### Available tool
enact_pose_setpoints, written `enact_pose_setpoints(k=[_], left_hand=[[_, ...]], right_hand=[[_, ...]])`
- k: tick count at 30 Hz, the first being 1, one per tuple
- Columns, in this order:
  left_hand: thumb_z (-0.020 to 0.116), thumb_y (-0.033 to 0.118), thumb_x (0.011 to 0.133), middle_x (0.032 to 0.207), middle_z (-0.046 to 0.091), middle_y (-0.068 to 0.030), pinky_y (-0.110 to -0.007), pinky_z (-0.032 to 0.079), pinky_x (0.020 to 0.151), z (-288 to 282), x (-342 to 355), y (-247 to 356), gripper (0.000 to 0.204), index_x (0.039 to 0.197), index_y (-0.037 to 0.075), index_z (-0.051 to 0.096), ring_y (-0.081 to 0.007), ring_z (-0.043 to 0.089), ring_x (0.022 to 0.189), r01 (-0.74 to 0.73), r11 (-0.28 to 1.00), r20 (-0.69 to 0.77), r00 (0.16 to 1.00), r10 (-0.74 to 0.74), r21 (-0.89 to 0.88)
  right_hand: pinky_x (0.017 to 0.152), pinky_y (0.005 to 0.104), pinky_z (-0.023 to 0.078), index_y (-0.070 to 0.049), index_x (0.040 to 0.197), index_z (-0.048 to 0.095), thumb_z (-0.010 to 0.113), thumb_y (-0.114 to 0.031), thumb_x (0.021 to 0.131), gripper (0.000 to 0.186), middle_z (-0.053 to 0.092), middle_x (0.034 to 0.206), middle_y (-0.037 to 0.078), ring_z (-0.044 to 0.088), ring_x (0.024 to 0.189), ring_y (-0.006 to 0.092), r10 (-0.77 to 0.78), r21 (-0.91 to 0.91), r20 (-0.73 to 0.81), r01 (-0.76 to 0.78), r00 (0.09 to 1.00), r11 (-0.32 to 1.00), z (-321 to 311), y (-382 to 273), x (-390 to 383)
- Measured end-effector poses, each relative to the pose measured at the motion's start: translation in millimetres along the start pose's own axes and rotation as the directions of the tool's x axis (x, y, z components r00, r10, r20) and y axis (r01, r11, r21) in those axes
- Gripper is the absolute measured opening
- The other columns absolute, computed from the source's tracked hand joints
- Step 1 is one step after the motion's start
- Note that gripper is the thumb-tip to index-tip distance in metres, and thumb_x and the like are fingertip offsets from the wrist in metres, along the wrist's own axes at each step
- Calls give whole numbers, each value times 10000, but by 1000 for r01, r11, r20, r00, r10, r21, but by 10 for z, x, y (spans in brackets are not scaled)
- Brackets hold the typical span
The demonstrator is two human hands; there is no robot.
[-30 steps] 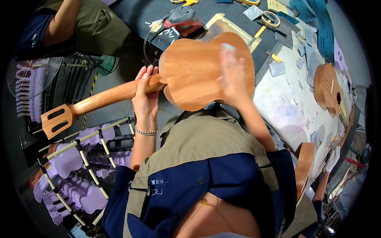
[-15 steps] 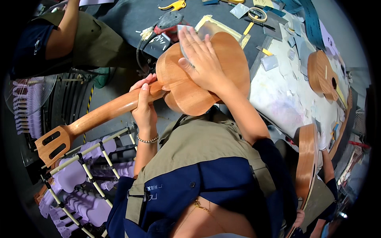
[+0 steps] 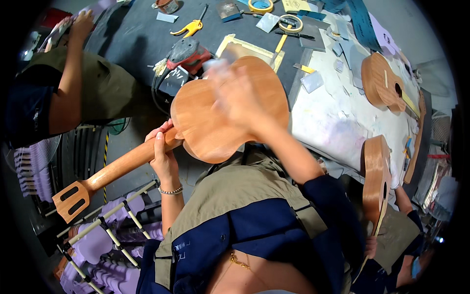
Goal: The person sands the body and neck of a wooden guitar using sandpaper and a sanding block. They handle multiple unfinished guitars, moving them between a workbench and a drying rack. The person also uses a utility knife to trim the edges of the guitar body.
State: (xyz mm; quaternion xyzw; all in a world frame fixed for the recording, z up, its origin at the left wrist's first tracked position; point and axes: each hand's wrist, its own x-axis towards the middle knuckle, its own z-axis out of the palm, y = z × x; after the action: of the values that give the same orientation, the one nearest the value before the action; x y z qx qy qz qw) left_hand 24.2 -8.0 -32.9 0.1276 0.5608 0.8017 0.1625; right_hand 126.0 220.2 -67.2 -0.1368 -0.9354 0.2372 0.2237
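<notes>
An unstrung wooden ukulele [image 3: 193, 115] lies back up across my front, its slotted headstock [image 3: 71, 201] pointing to the lower left. My left hand [image 3: 164, 156] is wrapped round the neck close to the heel, thumb on top. Over the body's back is my right hand [image 3: 237, 95], smeared by motion. A small grey sheet [image 3: 213, 65], seemingly sandpaper, shows at its fingertips. The hand hides part of the wood.
Beyond lies a dark bench with a red and grey power sander [image 3: 186, 55], a yellow air gun [image 3: 190, 28] and tape rolls [image 3: 291, 23]. Another ukulele [image 3: 378, 81] rests on the white surface at right. Co-workers stand left and right; a rack [image 3: 100, 225] holds purple parts.
My view has shifted, so ukulele and bench appear lower and further left. My right hand has moved over the ukulele's back with the grey sheet. My left hand keeps the neck.
</notes>
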Motion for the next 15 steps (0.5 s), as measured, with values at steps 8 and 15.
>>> enact_pose_setpoints(k=[8,15], left_hand=[[538,105,871,994,611,-176,-405,415,940,28,-17,-17,113,952,36,500,-262,579,996,-11,1000,-21,1000,11,-1],[535,59,883,1021,610,-149,-324,422,931,70,-89,38,129,997,4,514,-206,577,1007,30,999,-62,998,-27,42]], right_hand=[[1068,471,181,-35,1385,266,290,-251,942,493,311,1424,121,229,1333,308,442,-15,8,-442,897,897,115,953,-136],[1077,508,107,-67,1391,292,353,-451,896,630,273,1444,117,211,1346,297,-341,15,205,346,917,938,-304,-1146,17]])
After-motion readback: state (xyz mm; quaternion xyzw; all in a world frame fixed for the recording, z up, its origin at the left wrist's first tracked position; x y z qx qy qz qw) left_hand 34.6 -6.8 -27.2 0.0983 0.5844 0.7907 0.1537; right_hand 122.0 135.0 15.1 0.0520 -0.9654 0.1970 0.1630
